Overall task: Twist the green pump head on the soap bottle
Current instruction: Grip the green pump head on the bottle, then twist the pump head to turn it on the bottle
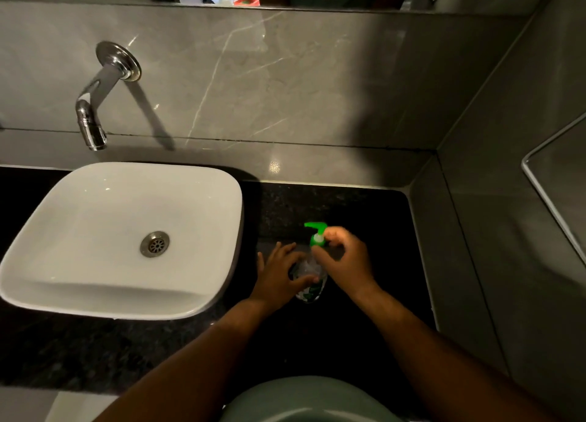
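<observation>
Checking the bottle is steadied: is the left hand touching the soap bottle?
Touching. The head view shows the left hand wrapped against the soap bottle body.

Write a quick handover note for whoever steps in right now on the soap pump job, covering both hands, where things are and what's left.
Left hand: wrapped around the clear plastic soap bottle, steadying it upright on the black speckled stone counter, right of the white ceramic basin.
Right hand: fingers closed at the neck of the green plastic pump head, whose spout points toward the basin.
Done: both grips set.
Left: twist the pump head; how far it has turned cannot be told.
</observation>
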{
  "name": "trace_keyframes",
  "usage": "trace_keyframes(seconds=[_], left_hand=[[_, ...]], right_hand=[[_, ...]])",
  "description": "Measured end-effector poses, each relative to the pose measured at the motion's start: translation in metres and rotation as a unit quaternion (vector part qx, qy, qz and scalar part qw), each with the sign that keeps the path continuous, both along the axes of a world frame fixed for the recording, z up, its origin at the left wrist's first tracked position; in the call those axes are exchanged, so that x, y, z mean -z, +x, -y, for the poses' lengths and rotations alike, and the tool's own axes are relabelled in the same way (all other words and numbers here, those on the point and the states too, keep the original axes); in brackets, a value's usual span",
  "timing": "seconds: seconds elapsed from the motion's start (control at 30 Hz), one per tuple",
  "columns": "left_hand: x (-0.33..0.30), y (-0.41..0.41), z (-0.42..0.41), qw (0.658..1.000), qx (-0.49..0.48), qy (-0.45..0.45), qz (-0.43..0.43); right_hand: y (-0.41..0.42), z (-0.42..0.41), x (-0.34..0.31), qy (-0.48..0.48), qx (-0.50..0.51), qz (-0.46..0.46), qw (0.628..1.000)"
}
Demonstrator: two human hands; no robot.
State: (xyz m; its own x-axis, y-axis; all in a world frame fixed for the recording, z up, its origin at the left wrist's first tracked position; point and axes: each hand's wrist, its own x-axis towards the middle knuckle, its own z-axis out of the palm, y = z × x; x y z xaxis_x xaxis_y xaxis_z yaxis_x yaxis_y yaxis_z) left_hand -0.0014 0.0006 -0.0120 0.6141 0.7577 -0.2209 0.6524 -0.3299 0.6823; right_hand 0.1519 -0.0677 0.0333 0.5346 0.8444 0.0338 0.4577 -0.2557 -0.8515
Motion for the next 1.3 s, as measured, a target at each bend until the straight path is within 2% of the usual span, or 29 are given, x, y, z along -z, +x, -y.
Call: trace_keyframes(seconds=[0.1, 0.23, 0.37, 0.43, 0.53, 0.6, 0.77, 0.93, 1.03, 1.1, 1.23, 1.3], left_hand=[[-0.001, 0.000, 0.001, 1.000, 0.007, 0.000, -0.001], [-0.002, -0.001, 0.002, 1.000, 0.010, 0.001, -0.007], [-0.004, -0.003, 0.003, 1.000, 0.001, 0.001, -0.009], [-0.003, -0.004, 0.003, 1.000, -0.001, 0.000, -0.004], [-0.002, -0.004, 0.005, 1.000, 0.002, -0.005, 0.006], [-0.002, -0.004, 0.006, 1.000, 0.003, -0.008, 0.013], [-0.001, -0.004, 0.005, 1.000, -0.012, 0.000, 0.005], [-0.003, -0.003, 0.007, 1.000, -0.007, -0.001, 0.013], [-0.004, -0.003, 0.007, 1.000, -0.009, -0.003, 0.009], [-0.004, -0.004, 0.005, 1.000, -0.009, -0.001, 0.003], [-0.004, -0.003, 0.008, 1.000, -0.006, 0.001, 0.014], [-0.003, -0.002, 0.009, 1.000, -0.010, 0.000, 0.021]], right_hand=[[-0.008, 0.012, 0.010, -0.057, -0.036, 0.008, 0.998], [-0.006, 0.010, 0.011, -0.063, -0.030, -0.006, 0.998], [-0.007, 0.009, 0.005, -0.052, -0.093, -0.155, 0.982], [-0.010, 0.009, 0.004, -0.053, -0.092, -0.181, 0.978], [-0.012, 0.005, 0.006, -0.047, -0.032, -0.146, 0.988], [-0.012, 0.003, 0.006, -0.070, -0.027, -0.130, 0.989], [-0.008, 0.008, 0.010, -0.052, -0.081, -0.205, 0.974], [-0.008, 0.005, 0.012, -0.058, -0.028, -0.138, 0.988], [-0.008, 0.005, 0.015, -0.050, -0.084, -0.215, 0.972], [-0.007, 0.005, 0.015, -0.046, -0.084, -0.232, 0.968], [-0.013, 0.001, 0.013, -0.036, -0.016, -0.139, 0.990], [-0.015, 0.001, 0.010, -0.032, -0.025, -0.150, 0.988]])
